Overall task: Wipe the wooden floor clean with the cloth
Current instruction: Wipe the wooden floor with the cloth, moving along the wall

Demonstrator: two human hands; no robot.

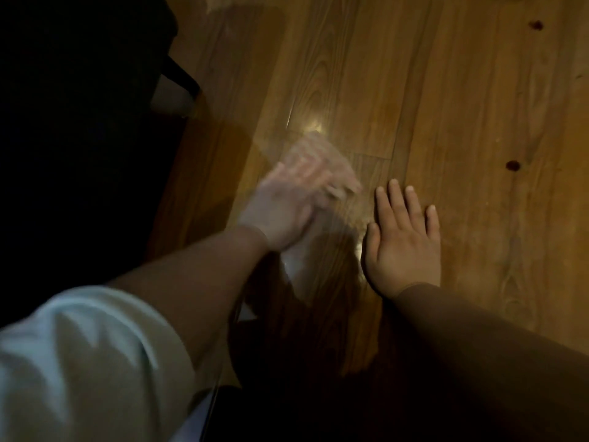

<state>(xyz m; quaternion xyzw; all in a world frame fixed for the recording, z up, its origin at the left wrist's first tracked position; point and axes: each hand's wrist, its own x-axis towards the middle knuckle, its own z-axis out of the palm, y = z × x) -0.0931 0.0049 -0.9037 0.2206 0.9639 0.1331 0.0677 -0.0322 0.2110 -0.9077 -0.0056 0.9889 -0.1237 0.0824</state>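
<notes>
wooden floor [462, 106] glossy with dark knots; blurred left hand [287, 208], grip unclear, over pale smeared cloth [322, 167]; right hand [403, 240] flat, open.

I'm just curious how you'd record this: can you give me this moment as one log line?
left hand: blurred, on pale cloth | right hand: flat, open on wooden floor | hands apart

Left arm [197, 282]: pale, loose short sleeve [79, 362], forearm bare. Right arm: snug brown long sleeve [478, 339] reaching the wrist. Both hands bare.
</notes>
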